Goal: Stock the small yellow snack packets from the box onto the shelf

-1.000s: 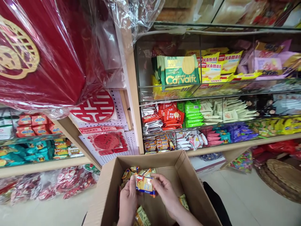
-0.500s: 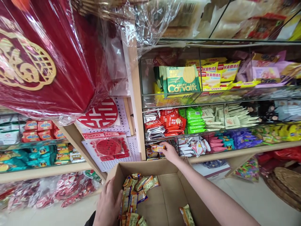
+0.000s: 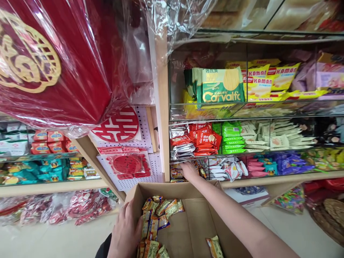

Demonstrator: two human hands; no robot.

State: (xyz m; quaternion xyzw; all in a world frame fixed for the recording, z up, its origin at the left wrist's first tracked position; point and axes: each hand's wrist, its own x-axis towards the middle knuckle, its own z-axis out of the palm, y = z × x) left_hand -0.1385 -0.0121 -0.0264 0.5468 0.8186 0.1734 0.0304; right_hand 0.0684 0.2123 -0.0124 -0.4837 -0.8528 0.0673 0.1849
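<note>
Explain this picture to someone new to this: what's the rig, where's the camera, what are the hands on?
There is no machine here: these are a person's two bare hands, filmed by one camera worn on their head, looking forward and down. The left hand rests over the left side of an open cardboard box. In the box lie small wrapped packets, mostly bunched along the left, with one lying apart on the right. The right hand reaches across the box among shelf packets in a low compartment; its fingertips are hidden, so whether it holds anything can't be told. Above that compartment sit red packets and green packets.
</note>
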